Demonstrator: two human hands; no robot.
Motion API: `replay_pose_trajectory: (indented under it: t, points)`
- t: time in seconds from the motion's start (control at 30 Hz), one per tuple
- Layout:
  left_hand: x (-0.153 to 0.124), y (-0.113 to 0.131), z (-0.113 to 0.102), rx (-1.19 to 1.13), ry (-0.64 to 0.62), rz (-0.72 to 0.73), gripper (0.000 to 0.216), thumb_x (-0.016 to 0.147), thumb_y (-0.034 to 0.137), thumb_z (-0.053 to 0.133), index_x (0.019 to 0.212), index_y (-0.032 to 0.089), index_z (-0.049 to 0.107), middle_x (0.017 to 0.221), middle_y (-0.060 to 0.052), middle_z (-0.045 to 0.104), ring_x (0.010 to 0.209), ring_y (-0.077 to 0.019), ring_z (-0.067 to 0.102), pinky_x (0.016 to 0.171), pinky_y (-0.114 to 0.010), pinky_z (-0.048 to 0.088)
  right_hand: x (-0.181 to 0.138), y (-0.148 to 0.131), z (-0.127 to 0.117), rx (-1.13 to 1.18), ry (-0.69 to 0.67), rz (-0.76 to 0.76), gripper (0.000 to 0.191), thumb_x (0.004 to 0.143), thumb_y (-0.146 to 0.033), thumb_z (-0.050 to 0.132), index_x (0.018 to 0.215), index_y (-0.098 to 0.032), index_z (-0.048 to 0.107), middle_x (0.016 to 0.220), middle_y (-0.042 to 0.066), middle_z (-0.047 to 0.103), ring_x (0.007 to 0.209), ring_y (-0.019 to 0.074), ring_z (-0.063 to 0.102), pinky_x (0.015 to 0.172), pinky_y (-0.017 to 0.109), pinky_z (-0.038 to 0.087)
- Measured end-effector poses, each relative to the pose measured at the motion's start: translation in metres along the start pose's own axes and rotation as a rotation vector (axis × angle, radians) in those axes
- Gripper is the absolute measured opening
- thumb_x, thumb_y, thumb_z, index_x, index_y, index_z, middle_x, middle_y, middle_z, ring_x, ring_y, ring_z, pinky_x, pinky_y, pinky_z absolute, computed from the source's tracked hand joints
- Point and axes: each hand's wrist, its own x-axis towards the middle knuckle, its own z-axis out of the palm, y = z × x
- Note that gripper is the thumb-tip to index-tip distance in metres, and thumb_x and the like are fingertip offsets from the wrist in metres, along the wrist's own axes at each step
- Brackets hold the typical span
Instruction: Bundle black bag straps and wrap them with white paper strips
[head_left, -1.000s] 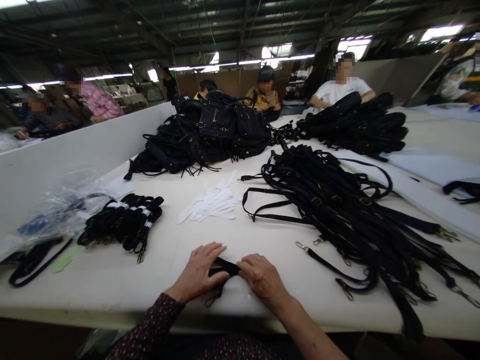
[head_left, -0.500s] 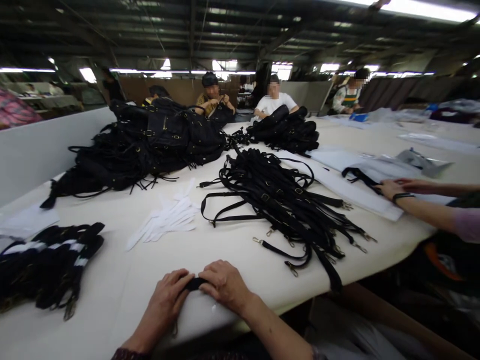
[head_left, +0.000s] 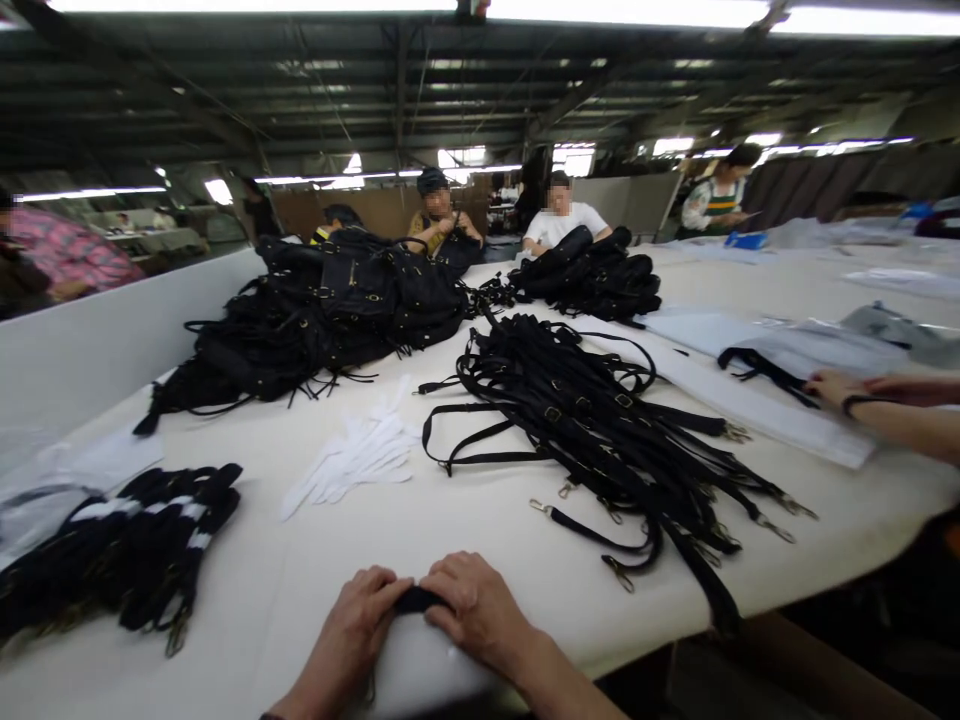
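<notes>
Both hands meet at the near edge of the table, gripping a folded black strap (head_left: 420, 600) from its two sides. My left hand (head_left: 367, 615) is closed on its left end, and a metal clip hangs just below that hand. My right hand (head_left: 472, 600) pinches the strap's right end, with the fingers curled over it. Most of the strap is hidden by the fingers. Ahead lies a tangled pile of black straps (head_left: 585, 420) with buckles and metal snap hooks. White paper strips (head_left: 352, 460) are fanned out beyond my hands. To the left are bundled straps (head_left: 142, 550) with white bands around them.
A large heap of black bags (head_left: 337, 300) stands at the back left, a smaller bag pile (head_left: 592, 275) behind the straps. At right a co-worker's hands (head_left: 840, 390) handle a black item by clear plastic. Several people work around the white table (head_left: 247, 600).
The whole view has shifted, so the table's things appear further right and lower. My hands keep the same hold on the strap. The co-worker's hands at right have moved slightly.
</notes>
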Motion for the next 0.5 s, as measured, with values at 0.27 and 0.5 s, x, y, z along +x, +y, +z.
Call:
replay_pose_trajectory:
  t: [0.27, 0.5]
  points:
    - [0.008, 0.034, -0.008, 0.109, 0.006, -0.153, 0.021, 0.089, 0.025, 0.058, 0.106, 0.032, 0.067, 0.095, -0.001, 0.067, 0.091, -0.0206, 0.06, 0.082, -0.037, 0.048, 0.013, 0.002, 0.01, -0.018, -0.006, 0.011, 0.012, 0.088, -0.027, 0.064, 0.1, -0.026, 0.065, 0.097, 0.0, 0.069, 0.093, 0.0183, 0.057, 0.082, 0.032, 0.04]
    - [0.006, 0.017, -0.016, 0.021, -0.034, -0.219, 0.022, 0.08, 0.015, 0.058, 0.092, 0.031, 0.067, 0.092, 0.001, 0.065, 0.089, -0.0176, 0.061, 0.079, -0.029, 0.049, 0.058, 0.007, -0.016, 0.129, -0.006, 0.007, 0.013, 0.092, -0.034, 0.06, 0.095, -0.025, 0.069, 0.095, -0.001, 0.073, 0.092, 0.0153, 0.062, 0.083, 0.026, 0.044]
